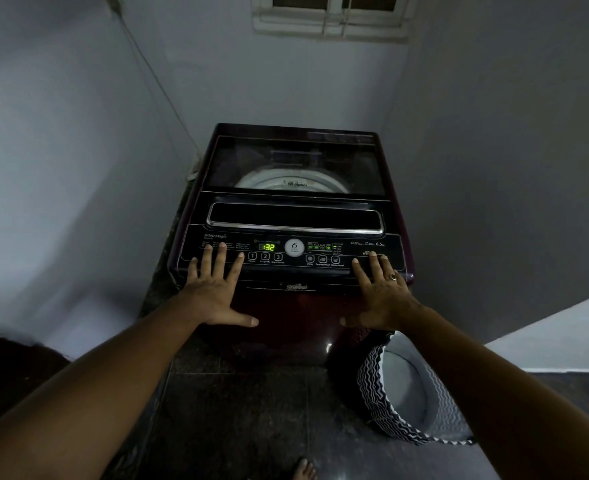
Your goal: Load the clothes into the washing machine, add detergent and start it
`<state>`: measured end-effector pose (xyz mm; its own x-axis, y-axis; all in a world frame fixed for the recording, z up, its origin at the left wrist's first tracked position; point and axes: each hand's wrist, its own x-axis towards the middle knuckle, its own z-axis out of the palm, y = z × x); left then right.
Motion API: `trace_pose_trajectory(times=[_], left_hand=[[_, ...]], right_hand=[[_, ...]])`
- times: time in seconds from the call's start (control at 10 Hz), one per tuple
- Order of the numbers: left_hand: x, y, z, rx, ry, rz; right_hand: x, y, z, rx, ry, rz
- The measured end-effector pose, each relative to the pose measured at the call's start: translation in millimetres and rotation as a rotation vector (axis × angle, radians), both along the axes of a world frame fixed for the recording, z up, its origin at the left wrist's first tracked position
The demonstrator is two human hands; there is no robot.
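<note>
1. Our left hand (213, 292) lies flat, fingers spread, on the left end of the control panel (293, 268); it holds nothing.
2. The washing machine (293, 216) stands between our hands in a corner. Its body is dark red and glossy, its glass lid (293, 161) is closed, and the green display (267, 247) is lit.
3. Our right hand (383, 292), wearing a ring (393, 276), lies flat and spread on the right end of the panel, also holding nothing.
4. The walls (61, 150) are pale and plain, the floor (251, 410) is of dark polished tiles, and a small window (331, 15) is above.
5. A round basket (372, 386) with black-and-white zigzags stands just right of the machine.
</note>
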<state>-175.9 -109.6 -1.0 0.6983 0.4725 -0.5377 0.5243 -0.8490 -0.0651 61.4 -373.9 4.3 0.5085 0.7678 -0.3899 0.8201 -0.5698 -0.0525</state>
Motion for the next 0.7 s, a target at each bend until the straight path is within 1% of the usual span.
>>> trace_pose_trajectory(times=[0.4,0.6,0.7], left_hand=[[1,0,3,0.01,-0.005,-0.012],[-5,-1,15,0.035,-0.118,-0.009],[-1,3,26,0.023,-0.16,-0.021]], right_hand=[[0,2,3,-0.005,0.003,0.007],[2,5,21,-0.053,0.065,-0.031],[11,6,33,-0.051,0.065,0.001]])
